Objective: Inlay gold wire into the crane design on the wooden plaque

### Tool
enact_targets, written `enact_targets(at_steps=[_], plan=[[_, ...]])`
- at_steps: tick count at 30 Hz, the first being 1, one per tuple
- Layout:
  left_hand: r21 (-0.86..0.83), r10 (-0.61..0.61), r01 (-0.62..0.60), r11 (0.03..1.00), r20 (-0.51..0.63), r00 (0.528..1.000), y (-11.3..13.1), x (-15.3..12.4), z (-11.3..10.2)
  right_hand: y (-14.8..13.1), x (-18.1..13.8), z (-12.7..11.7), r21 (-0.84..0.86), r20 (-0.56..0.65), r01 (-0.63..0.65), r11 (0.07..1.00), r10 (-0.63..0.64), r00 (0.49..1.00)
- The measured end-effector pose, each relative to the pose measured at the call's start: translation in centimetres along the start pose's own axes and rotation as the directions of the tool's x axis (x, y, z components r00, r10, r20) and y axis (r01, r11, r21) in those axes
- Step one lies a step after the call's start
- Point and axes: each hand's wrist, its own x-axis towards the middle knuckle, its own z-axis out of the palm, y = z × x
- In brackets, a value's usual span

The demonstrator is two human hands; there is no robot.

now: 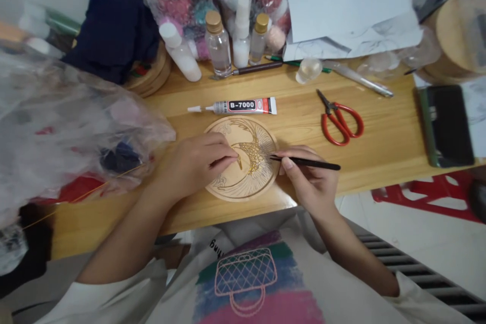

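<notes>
A round wooden board with a bird drawn in lines lies flat on the table in front of me; gold strands cover part of the bird's body. My left hand rests over the board's left side, thumb and fingertips pinched at a short gold strand. What exactly lies between those fingertips is partly hidden. At the board's right edge my right hand grips black tweezers, their tips pointing left over the bird's wing lines. Just behind the board lies a B-7000 glue tube.
Red-handled pliers lie to the right, with a phone farther over. Clear bottles, a dark-handled craft knife and a silver pen sit behind. A plastic bag crowds the left, a gold thread crossing its front.
</notes>
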Motion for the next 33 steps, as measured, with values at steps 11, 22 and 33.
enact_targets(at_steps=[11,22,33], plan=[[-0.009,-0.035,0.035,0.999,0.004,0.999,0.2,0.0,0.2,0.1,0.0,0.0,0.027,0.004,-0.009,1.000,0.008,1.000],[0.138,0.066,-0.058,0.989,-0.055,0.996,-0.6,0.0,0.5,0.0,0.0,-0.1,-0.001,-0.003,-0.025,1.000,0.025,1.000],[0.149,0.086,-0.078,0.986,-0.046,0.995,-1.0,0.0,0.8,0.0,-0.7,0.3,-0.210,-0.055,0.049,0.976,-0.062,0.997]])
